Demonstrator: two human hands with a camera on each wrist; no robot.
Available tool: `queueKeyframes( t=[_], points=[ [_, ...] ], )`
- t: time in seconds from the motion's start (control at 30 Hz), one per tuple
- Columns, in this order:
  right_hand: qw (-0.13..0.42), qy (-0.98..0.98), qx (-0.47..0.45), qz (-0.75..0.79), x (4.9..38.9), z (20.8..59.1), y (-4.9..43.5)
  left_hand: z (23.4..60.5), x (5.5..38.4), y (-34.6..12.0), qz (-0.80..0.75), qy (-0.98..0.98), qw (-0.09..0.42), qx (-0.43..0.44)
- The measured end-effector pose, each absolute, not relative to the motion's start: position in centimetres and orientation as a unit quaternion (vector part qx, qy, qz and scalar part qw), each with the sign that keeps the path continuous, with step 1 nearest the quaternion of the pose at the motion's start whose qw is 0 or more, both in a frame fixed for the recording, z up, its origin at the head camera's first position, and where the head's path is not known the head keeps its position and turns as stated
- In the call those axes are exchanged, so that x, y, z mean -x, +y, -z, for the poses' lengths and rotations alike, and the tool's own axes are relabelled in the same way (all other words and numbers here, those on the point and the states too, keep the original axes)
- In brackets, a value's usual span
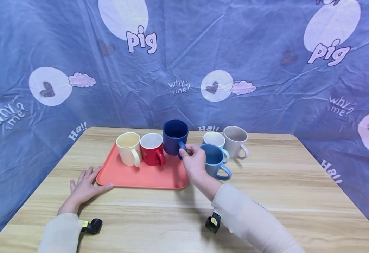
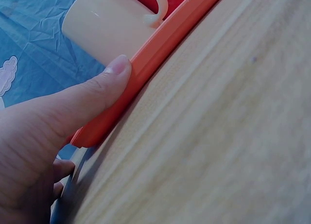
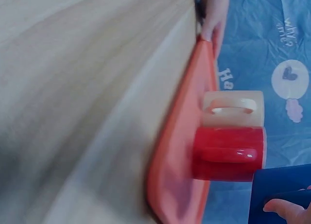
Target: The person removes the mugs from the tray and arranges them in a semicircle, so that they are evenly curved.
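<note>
A dark blue mug [image 1: 173, 140] is held up over the right part of the coral tray [image 1: 143, 179]. My right hand [image 1: 195, 163] pinches its handle; in the right wrist view the mug shows only partly, at the lower right corner. On the tray stand a cream mug [image 1: 127, 151] and, to its right, a red mug [image 1: 151, 153]. My left hand [image 1: 84, 186] rests at the tray's front left corner, fingers spread. Its thumb [image 2: 104, 83] touches the tray's rim in the left wrist view.
Right of the tray, a blue mug [image 1: 212, 160] stands partly behind my right hand. Behind it are a light blue mug with a white inside [image 1: 211, 137] and a grey mug [image 1: 235, 144]. A printed blue cloth [image 1: 178, 63] hangs beyond the wooden table [image 1: 292, 196].
</note>
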State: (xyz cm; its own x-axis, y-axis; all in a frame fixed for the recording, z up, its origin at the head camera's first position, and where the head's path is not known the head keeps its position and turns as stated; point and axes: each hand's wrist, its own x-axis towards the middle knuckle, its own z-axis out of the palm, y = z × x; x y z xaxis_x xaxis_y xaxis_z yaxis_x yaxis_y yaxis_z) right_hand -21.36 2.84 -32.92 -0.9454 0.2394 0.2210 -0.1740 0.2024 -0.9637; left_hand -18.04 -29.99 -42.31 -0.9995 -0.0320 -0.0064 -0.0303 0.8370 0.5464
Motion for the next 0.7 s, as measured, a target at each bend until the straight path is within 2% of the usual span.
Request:
queueKeyframes(
  t=[0.4, 0.7],
  points=[
    [0.138, -0.703, 0.000, -0.697, 21.8, 29.0, 4.6, 42.4, 18.0, -30.1, 0.281, -0.960, 0.000, -0.015],
    [0.137, -0.711, -0.006, -0.689, 22.5, 26.4, 6.6, 42.5, 18.0, -30.1, 0.281, -0.960, 0.007, -0.009]
  ],
)
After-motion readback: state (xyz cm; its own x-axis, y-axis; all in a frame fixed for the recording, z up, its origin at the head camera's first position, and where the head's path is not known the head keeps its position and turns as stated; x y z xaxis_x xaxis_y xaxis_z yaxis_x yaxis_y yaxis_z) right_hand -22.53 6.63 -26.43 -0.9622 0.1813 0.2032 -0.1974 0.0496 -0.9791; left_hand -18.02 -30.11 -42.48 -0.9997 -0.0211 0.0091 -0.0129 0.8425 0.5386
